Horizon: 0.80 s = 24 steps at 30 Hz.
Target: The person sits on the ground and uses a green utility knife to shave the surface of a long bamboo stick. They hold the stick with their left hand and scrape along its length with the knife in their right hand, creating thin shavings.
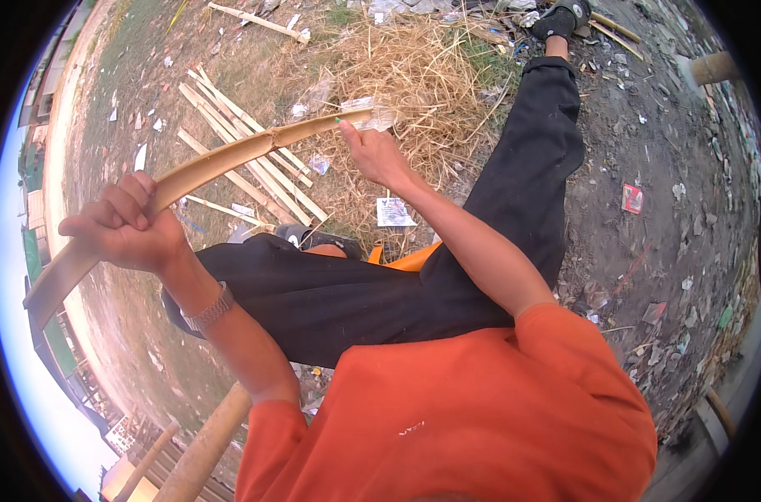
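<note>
Tan split bamboo strip [217,161] slants up before you from the near left toward the far middle, wrapped tightly by the fingers of your left hand [130,222]. Your right hand [374,155] is at its far end, beside a small green spot [339,120]; whether those fingers grip the strip, you cannot tell. Beneath, on littered ground [606,180], pale bamboo slats [280,176] lie left of a straw heap [418,84].

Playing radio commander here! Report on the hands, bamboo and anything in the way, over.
Left hand gripping split bamboo. Right hand at far end, grip unclear. Pale strips lying below, not blocking.
</note>
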### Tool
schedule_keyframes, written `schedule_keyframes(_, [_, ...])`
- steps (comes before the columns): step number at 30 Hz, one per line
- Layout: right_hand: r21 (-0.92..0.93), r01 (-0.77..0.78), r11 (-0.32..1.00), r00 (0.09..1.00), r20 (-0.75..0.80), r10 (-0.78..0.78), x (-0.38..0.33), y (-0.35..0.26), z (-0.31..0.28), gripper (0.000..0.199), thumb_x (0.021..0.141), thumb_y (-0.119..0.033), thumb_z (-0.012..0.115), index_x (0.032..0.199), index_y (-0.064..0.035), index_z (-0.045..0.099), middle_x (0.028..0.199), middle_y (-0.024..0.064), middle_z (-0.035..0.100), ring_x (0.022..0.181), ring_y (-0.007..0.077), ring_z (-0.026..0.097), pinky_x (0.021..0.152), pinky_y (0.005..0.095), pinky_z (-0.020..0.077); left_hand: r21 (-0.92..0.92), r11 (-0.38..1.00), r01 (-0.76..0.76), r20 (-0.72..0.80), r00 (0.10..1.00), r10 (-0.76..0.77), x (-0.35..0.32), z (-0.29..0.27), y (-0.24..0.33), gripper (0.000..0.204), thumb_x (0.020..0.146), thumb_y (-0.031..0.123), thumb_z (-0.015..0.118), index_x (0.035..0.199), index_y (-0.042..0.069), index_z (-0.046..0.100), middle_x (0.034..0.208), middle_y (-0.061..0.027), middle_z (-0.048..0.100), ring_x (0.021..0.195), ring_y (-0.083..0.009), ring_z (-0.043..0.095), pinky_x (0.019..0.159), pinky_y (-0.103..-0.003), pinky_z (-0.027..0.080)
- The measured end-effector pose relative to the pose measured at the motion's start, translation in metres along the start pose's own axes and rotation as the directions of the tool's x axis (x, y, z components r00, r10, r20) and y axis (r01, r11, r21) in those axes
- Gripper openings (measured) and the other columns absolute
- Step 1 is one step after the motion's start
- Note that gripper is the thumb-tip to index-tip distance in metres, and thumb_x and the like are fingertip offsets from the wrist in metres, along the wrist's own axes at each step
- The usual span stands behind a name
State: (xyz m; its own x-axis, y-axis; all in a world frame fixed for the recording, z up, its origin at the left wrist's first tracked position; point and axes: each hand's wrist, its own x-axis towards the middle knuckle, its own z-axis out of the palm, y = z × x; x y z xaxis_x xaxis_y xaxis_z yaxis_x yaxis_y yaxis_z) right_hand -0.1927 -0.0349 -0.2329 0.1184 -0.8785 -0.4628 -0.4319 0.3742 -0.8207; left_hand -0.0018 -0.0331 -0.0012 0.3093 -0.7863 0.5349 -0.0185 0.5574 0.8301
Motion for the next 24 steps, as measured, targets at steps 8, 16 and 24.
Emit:
schedule_keyframes(8, [-0.052,-0.022,0.998,0.983,-0.184,0.012,0.007,0.016,0.017,0.073,0.095,-0.049,0.027,0.07,0.0091,0.064,0.073,0.034,0.059,0.077,0.0457,0.061,0.074,0.0505,0.0471,-0.132,0.99,0.039,0.117,0.993,-0.023,-0.009,-0.004,0.003,0.057,0.09,0.057,0.038,0.052,0.018,0.023,0.042,0.0037,0.021,0.04,-0.0086,0.015,0.045,-0.025,0.018])
schedule_keyframes(16, [-0.035,-0.026,0.999,0.98,-0.198,0.019,0.008,0.036,0.027,0.075,0.094,-0.05,0.029,0.064,0.0093,0.062,0.067,0.0325,0.059,0.069,0.0454,0.06,0.07,0.0516,0.0465,-0.234,0.969,0.077,0.179,0.983,-0.035,-0.004,-0.011,-0.002,0.057,0.092,0.058,0.028,0.054,0.016,0.024,0.042,0.0023,0.019,0.039,-0.0096,0.016,0.045,-0.026,0.019])
schedule_keyframes(24, [0.001,-0.039,0.999,0.98,-0.196,0.039,-0.001,0.02,0.023,0.073,0.094,-0.049,0.029,0.07,0.0106,0.063,0.066,0.0335,0.058,0.07,0.0478,0.06,0.075,0.0517,0.0461,-0.287,0.953,0.1,0.21,0.977,-0.039,-0.009,-0.011,-0.003,0.057,0.091,0.059,0.029,0.054,0.016,0.025,0.041,0.0024,0.02,0.038,-0.0103,0.015,0.044,-0.026,0.02])
